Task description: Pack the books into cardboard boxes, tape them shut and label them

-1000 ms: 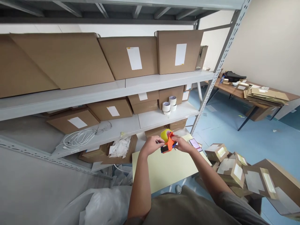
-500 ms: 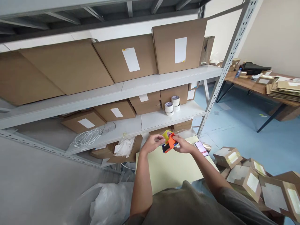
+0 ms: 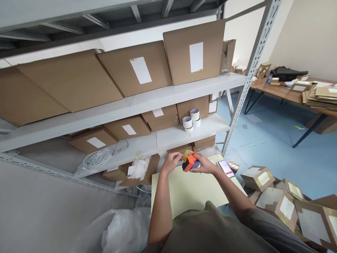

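Observation:
An orange and blue tape dispenser [image 3: 190,163] with a roll of yellow tape [image 3: 187,154] in it is held over the pale yellow tabletop [image 3: 181,189]. My right hand [image 3: 202,163] wraps round its right side. At the left edge of the roll, my left hand [image 3: 172,162] has thumb and fingertips pinched together on the tape; how much of it they grip is too small to see. On the table's right side, beyond my right forearm, lies a phone [image 3: 226,169] with a lit screen.
Shelving ahead holds cardboard boxes [image 3: 196,52], several white tape rolls [image 3: 187,122] and a coiled white cable [image 3: 97,158]. Taped cartons [image 3: 276,202] are piled at right. A clear plastic bag [image 3: 126,228] stands lower left. Behind is a brown table [image 3: 284,91] with flattened cardboard.
The dispenser has turned in my right hand, showing more of its blue side. My left fingers have closed into a pinch at the tape. The view has shifted slightly.

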`<state>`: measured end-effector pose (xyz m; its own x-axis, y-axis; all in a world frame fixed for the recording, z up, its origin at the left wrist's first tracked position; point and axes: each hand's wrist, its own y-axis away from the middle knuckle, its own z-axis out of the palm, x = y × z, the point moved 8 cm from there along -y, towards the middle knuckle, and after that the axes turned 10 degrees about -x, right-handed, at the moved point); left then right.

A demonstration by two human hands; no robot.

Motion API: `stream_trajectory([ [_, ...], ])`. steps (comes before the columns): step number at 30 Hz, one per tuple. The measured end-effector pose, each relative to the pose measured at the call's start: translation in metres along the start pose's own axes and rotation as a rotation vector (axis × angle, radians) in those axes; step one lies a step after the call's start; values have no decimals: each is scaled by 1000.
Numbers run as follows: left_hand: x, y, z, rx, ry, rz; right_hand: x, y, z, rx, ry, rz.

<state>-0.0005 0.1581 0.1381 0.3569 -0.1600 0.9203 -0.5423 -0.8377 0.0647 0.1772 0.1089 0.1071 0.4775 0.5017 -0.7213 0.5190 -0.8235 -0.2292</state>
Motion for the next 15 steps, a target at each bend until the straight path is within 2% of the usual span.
stream_trajectory([
  [3, 0, -4, 2, -14, 20, -3, 3, 1, -4, -13, -21, 41],
  [10, -1, -8, 0, 96, -94, -10, 14, 3, -11, -11, -62, 126],
  [15, 17, -2, 0, 213, -138, -37, 25, 3, -15, -13, -77, 203],
])
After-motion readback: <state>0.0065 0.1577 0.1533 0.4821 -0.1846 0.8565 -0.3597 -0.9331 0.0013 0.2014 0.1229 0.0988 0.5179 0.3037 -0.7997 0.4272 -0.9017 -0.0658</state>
